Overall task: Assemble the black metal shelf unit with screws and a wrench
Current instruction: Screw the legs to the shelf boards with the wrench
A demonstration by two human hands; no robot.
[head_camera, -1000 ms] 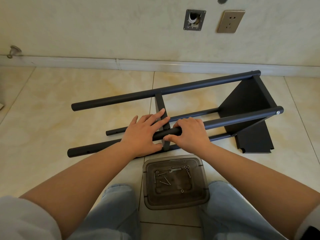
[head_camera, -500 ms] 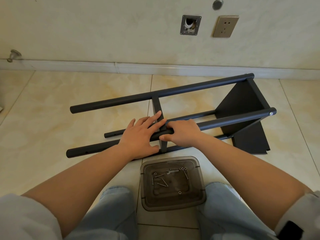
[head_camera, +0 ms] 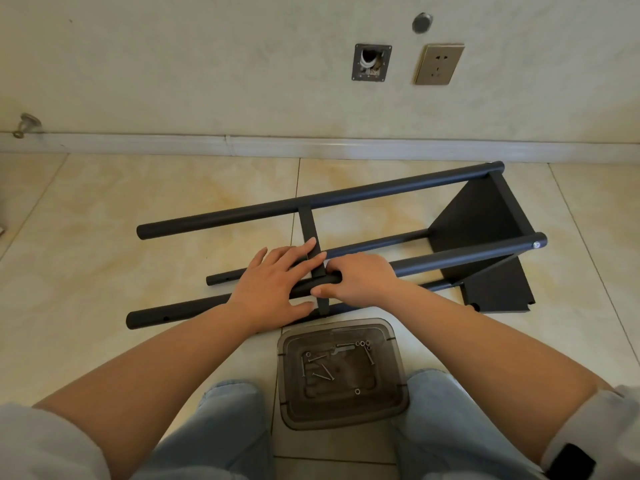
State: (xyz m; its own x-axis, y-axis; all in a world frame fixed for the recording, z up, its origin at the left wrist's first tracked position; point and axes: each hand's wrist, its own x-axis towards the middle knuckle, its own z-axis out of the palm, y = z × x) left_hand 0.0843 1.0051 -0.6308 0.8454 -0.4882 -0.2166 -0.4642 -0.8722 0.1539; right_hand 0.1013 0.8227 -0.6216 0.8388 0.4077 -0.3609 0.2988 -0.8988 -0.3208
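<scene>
The black metal shelf unit [head_camera: 346,195] lies on its side on the tiled floor, several round posts running left to right. A flat black shelf panel [head_camera: 481,216] joins the posts at the right end, and a thin cross panel [head_camera: 308,226] stands edge-on in the middle. My left hand [head_camera: 273,282] lies with straight fingers over the near upper post and the cross panel. My right hand [head_camera: 360,278] grips that same post just right of the cross panel, thumb underneath. A screw head [head_camera: 536,244] shows at the post's right end.
A smoky plastic tray [head_camera: 398,403] with several loose screws, washers and a small flat wrench [head_camera: 341,348] sits between my knees, just in front of the shelf. Another flat black panel [head_camera: 502,292] lies on the floor at right. The wall with baseboard and socket is behind.
Both hands stay on the post at the cross panel; the right hand's fingers have curled further round it. The view has tilted slightly upward.
</scene>
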